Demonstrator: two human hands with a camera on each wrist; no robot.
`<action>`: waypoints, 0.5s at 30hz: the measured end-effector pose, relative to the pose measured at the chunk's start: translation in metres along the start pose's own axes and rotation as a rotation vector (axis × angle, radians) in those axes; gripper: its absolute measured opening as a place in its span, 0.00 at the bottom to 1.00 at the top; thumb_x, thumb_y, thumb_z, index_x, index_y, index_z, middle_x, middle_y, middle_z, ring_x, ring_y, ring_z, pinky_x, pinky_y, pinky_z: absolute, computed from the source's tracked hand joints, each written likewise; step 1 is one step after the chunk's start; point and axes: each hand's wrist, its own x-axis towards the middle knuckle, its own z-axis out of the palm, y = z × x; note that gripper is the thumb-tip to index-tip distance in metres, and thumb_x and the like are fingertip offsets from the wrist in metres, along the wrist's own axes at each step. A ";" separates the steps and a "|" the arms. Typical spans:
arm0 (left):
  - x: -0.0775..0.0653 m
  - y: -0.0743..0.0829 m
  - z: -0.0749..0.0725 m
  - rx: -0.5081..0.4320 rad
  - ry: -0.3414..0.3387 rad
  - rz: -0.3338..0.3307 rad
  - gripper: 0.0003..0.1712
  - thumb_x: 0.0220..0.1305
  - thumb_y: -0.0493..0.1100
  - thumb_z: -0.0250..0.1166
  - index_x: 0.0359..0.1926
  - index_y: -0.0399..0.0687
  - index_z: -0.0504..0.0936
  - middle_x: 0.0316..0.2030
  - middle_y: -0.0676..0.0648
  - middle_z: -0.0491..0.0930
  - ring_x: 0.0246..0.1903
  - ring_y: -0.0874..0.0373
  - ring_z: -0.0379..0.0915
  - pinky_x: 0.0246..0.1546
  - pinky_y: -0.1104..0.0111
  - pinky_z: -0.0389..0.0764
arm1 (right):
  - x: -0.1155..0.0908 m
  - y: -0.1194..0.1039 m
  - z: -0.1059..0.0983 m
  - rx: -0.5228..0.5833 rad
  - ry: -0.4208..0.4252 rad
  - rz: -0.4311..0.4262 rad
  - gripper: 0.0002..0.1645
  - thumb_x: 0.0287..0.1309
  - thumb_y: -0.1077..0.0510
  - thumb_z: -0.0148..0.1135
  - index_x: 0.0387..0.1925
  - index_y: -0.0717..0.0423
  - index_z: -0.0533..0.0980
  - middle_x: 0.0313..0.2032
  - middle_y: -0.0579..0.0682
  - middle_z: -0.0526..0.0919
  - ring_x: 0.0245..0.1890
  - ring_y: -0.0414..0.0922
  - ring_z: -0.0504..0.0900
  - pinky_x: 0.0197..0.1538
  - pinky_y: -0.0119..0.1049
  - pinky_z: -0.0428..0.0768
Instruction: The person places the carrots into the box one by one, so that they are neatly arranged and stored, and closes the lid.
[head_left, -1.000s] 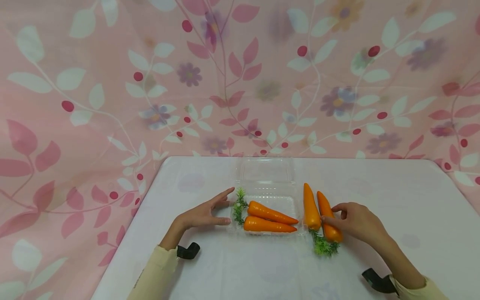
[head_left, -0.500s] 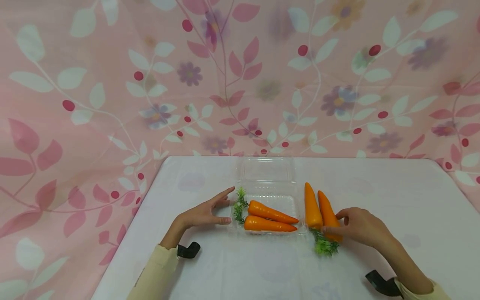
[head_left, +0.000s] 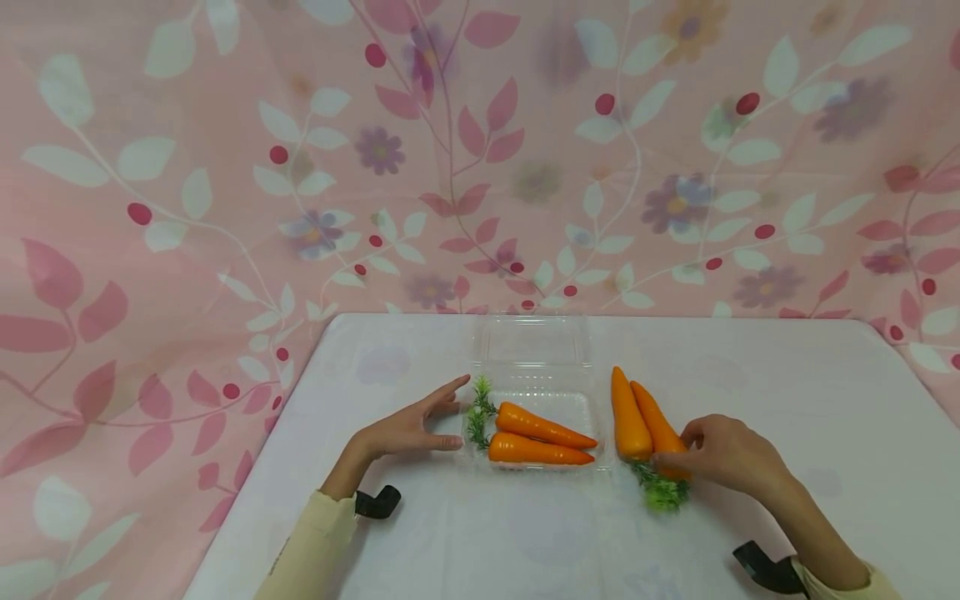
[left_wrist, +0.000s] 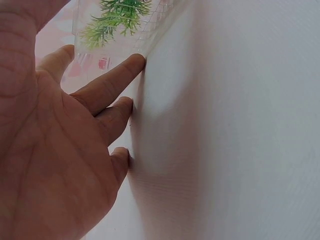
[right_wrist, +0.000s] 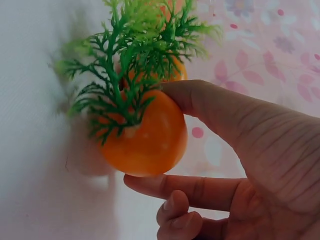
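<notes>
My right hand (head_left: 727,450) pinches an orange carrot (head_left: 657,421) by its thick end. In the right wrist view the thumb lies on one side of that carrot (right_wrist: 150,137) and the index finger on the other, below its green top (right_wrist: 117,80). A second carrot (head_left: 630,417) lies alongside to the left. Two more carrots (head_left: 543,425) (head_left: 536,448) lie in a clear plastic box (head_left: 581,404), green tops to the left. My left hand (head_left: 405,429) is spread at the box's left side, fingers extended; its fingertips (left_wrist: 136,62) are right at the box's wall.
The box's clear lid (head_left: 532,340) is folded back behind it. A white cloth covers the table (head_left: 525,533), and a pink floral curtain (head_left: 487,192) hangs behind its far edge. Black wrist mounts (head_left: 378,502) sit at both wrists.
My right hand has shifted slightly right and down along its carrot to the thick end. The two right-hand carrots have moved slightly right and closer together. My left hand has stayed put.
</notes>
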 end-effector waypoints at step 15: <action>0.000 -0.001 -0.001 0.000 -0.005 0.004 0.55 0.60 0.55 0.71 0.78 0.72 0.45 0.72 0.48 0.60 0.71 0.50 0.53 0.66 0.39 0.55 | -0.001 0.005 -0.008 -0.005 0.080 0.028 0.32 0.44 0.32 0.73 0.36 0.57 0.85 0.37 0.57 0.80 0.31 0.49 0.73 0.25 0.39 0.74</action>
